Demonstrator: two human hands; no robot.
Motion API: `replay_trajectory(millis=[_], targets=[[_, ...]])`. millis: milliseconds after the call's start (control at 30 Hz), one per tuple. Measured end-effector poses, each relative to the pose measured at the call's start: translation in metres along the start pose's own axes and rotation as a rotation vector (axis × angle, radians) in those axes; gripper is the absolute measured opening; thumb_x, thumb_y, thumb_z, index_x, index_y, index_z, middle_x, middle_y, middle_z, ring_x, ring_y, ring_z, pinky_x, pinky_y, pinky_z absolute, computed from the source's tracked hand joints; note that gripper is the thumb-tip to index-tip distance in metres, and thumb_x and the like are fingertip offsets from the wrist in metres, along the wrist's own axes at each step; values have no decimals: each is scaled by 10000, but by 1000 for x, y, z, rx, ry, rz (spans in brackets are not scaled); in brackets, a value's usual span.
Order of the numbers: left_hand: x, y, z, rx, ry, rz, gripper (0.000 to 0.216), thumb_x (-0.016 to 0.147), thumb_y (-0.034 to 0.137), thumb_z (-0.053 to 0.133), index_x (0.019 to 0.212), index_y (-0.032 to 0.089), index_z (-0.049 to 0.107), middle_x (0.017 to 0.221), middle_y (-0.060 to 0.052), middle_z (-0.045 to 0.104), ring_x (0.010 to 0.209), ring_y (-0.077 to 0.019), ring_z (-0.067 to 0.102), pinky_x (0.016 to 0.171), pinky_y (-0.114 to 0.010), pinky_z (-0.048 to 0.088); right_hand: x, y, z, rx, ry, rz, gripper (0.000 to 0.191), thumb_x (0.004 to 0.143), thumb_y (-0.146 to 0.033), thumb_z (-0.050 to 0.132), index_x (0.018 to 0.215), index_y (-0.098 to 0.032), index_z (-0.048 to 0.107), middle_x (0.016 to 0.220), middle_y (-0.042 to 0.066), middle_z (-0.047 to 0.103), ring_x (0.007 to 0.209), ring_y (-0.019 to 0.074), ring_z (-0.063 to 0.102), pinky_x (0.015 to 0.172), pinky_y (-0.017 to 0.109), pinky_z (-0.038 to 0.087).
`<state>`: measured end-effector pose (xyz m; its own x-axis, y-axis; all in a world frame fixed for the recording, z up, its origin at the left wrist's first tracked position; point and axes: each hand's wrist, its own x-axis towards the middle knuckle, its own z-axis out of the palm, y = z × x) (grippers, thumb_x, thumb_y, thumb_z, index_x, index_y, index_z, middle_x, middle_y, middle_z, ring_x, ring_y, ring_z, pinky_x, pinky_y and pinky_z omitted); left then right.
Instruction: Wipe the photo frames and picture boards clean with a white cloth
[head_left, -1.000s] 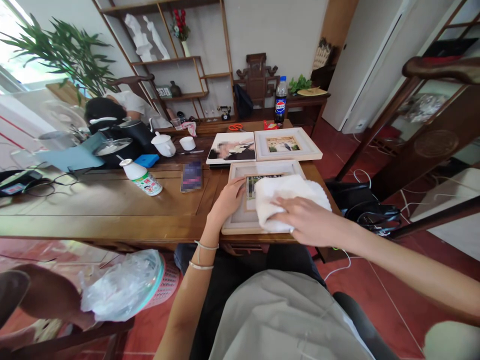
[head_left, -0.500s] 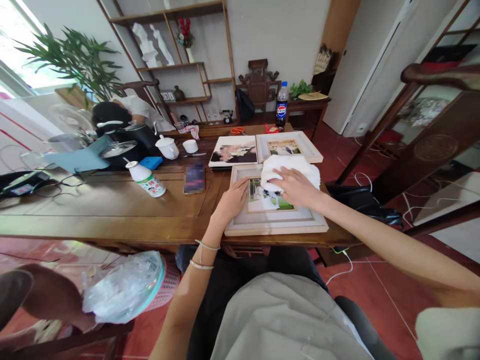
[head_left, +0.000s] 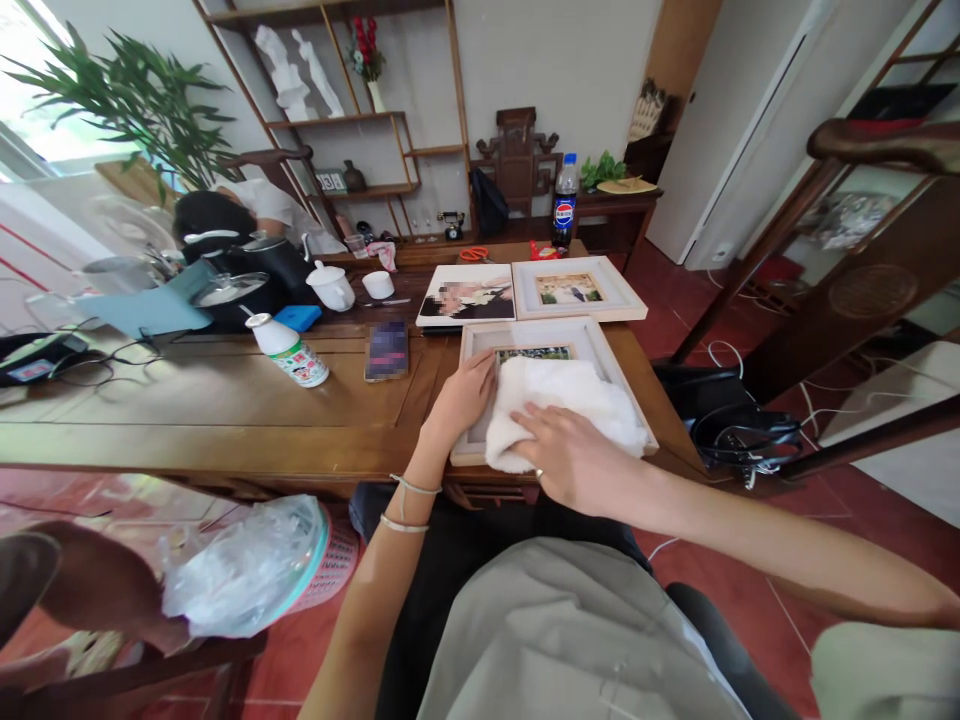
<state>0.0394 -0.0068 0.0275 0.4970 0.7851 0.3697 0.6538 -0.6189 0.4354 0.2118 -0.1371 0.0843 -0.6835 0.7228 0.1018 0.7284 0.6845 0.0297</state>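
Note:
A white picture frame [head_left: 592,345] lies flat at the near edge of the wooden table [head_left: 225,400]. My right hand [head_left: 574,460] presses a white cloth [head_left: 562,400] flat onto the frame's near half, fingers stretched over the cloth. My left hand [head_left: 461,395] rests on the frame's left border, fingers laid flat, holding it steady. The cloth hides most of the photo; only its top strip shows.
Behind lie a second white frame [head_left: 577,288] and a frameless photo print [head_left: 466,297]. A phone [head_left: 387,350], a small white bottle [head_left: 287,350], teapot [head_left: 330,288], cup [head_left: 378,284] and cola bottle [head_left: 563,210] stand on the table. A pink bin with a plastic bag [head_left: 255,565] sits lower left.
My right hand slid the cloth from the frame's far right corner back toward me, over the near half. The left hand stayed on the left border.

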Motion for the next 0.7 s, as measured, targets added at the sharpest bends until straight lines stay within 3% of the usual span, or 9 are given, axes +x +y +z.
replay_trajectory(millis=[167, 267, 400, 533, 600, 700], targets=[[-2, 4, -2, 49, -46, 12, 412, 954, 192, 388, 1349, 153, 501, 1456, -116, 475, 1377, -246, 403, 1106, -397, 385, -13, 36, -24, -6, -127, 226, 394, 757, -78, 449, 1035, -184, 708, 974, 124, 706, 880, 289, 657, 717, 376, 472], [-2, 5, -3, 49, -63, 15, 414, 954, 183, 378, 1350, 174, 502, 1445, -106, 491, 1357, -243, 434, 1093, -396, 396, 6, 63, -24, -39, -71, 292, 466, 754, -69, 448, 1147, -180, 672, 1055, 141, 693, 936, 306, 650, 741, 385, 472], [-3, 4, -6, -2, -56, 14, 501, 950, 154, 344, 1447, 211, 376, 1459, -106, 473, 1310, -257, 491, 1050, -407, 434, 46, 97, -3, -73, 84, 151, 529, 712, -17, 488, 1206, -137, 632, 1291, 174, 595, 1215, 317, 520, 966, 444, 409], [-3, 1, -6, -75, 0, 1, 670, 916, 97, 335, 1537, 197, 104, 1510, -149, 385, 1332, -278, 462, 1044, -443, 429, 66, 106, 17, -2, 14, -56, 583, 639, 56, 470, 1150, -161, 649, 1441, 128, 484, 1391, 312, 318, 1075, 552, 279], [-3, 0, -5, -91, 34, 10, 635, 931, 115, 316, 1533, 181, 126, 1552, -151, 303, 1380, -269, 396, 1077, -432, 400, 63, 100, 18, 77, -16, -93, 603, 618, 70, 440, 1124, -175, 660, 1409, 108, 523, 1409, 304, 286, 1076, 566, 269], [-2, 3, -5, -93, 48, 9, 523, 986, 235, 299, 1501, 157, 251, 1565, -141, 278, 1427, -251, 312, 1116, -402, 361, 47, 84, 9, 225, -56, -157, 613, 613, 60, 419, 1096, -209, 684, 1249, 71, 647, 1373, 259, 365, 1071, 477, 313]])
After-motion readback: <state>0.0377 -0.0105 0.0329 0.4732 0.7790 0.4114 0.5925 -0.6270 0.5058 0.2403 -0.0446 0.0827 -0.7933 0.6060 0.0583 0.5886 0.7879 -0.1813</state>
